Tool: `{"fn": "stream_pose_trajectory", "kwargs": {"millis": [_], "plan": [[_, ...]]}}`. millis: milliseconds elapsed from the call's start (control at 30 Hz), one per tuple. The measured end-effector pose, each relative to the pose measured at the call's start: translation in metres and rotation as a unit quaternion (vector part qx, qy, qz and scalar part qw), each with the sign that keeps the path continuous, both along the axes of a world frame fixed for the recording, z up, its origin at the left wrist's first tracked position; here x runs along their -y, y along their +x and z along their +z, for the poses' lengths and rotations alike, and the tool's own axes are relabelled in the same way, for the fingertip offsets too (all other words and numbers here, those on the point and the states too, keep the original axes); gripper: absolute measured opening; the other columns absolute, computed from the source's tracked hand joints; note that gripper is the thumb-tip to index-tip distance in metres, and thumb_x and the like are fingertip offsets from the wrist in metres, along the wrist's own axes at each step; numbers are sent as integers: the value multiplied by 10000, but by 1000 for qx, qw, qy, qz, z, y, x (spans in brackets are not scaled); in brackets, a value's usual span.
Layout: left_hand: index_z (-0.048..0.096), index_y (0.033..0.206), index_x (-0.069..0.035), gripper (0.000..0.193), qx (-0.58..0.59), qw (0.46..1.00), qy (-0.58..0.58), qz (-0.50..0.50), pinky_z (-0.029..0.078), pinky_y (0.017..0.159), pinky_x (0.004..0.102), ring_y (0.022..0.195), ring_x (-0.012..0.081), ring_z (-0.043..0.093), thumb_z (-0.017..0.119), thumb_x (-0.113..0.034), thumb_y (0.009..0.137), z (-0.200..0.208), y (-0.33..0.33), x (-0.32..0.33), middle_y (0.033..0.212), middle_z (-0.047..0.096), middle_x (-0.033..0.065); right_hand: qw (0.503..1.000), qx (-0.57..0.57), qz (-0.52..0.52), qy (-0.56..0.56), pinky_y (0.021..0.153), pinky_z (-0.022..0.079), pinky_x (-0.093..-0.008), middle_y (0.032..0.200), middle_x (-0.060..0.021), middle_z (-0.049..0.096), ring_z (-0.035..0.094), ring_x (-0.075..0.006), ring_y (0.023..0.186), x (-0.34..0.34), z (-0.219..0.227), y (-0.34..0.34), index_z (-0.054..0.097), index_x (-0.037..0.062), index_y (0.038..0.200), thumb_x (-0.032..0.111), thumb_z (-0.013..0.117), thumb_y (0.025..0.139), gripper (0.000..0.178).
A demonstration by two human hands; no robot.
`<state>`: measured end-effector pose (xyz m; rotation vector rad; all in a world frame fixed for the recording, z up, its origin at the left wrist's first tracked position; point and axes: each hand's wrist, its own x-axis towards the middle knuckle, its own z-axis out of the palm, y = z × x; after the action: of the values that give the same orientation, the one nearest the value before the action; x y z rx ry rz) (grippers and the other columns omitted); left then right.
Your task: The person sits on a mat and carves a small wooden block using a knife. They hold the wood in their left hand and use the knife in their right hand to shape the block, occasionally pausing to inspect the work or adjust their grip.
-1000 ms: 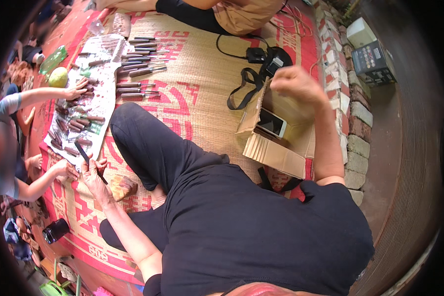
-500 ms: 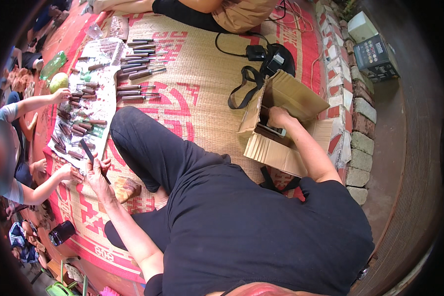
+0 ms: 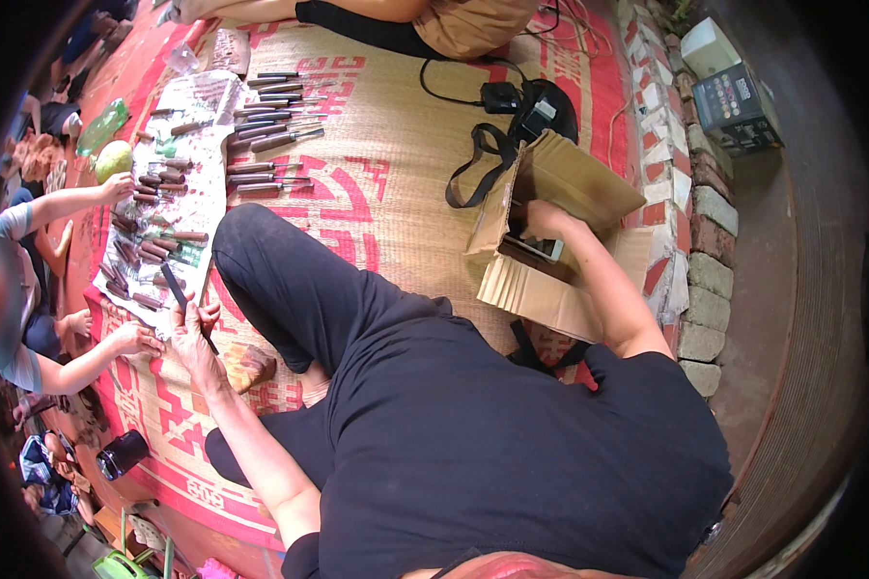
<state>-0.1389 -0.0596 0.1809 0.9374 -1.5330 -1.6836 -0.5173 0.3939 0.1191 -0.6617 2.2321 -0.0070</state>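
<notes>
My left hand (image 3: 197,340) is closed around a narrow, flat black bar (image 3: 173,283) that slants up past my fingers. Close by, another person's hand (image 3: 135,340) almost meets mine. Inside an opened cardboard box (image 3: 541,297) on my right, my right hand (image 3: 547,220) reaches down, its fingers hidden. Beside it in the box shows a pale-edged object (image 3: 550,250) I cannot make out. A white printed cloth or paper sheet (image 3: 203,96) carries several wooden-handled tools (image 3: 164,245), and more long-handled carving tools (image 3: 266,145) lie next to it on the mat.
A woven red-and-straw mat (image 3: 406,145) spreads under me. Behind the box lie a black strap (image 3: 478,169) and a dark bag (image 3: 550,106). A wooden block (image 3: 246,368) rests by my foot. A brick edging (image 3: 710,212) runs along the right. Another person sits at the far side.
My right hand has shifted slightly inside the box, and the pale-edged object shows more. My left hand keeps the black bar, moved only a little.
</notes>
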Motion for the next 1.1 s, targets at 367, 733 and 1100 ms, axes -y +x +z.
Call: {"fn": "stream_pose_trajectory", "kwargs": {"millis": [367, 733, 1100], "plan": [[544, 1126, -5, 230, 13, 1000, 4, 27, 512, 705, 219, 745, 136, 635, 494, -149, 953, 12, 16, -1, 670, 571, 22, 942, -162, 67, -288, 678, 494, -301, 778, -108, 660, 624, -191, 705, 90, 210, 0, 667, 25, 998, 155, 659, 732, 296], [536, 1106, -7, 201, 28, 998, 11, 50, 512, 722, 233, 725, 124, 612, 509, -120, 942, 24, 16, -10, 668, 521, 4, 938, -170, 108, -283, 692, 474, -297, 803, -100, 636, 605, -192, 747, 99, 219, 10, 651, 35, 1035, 152, 632, 758, 302], [559, 1100, -12, 204, 34, 999, 13, 38, 505, 707, 212, 711, 116, 621, 498, -135, 950, 19, 13, -3, 719, 606, 50, 939, -167, 92, -287, 675, 474, -294, 776, -104, 630, 604, -189, 709, 95, 218, 11, 648, 26, 1034, 169, 643, 760, 310]]}}
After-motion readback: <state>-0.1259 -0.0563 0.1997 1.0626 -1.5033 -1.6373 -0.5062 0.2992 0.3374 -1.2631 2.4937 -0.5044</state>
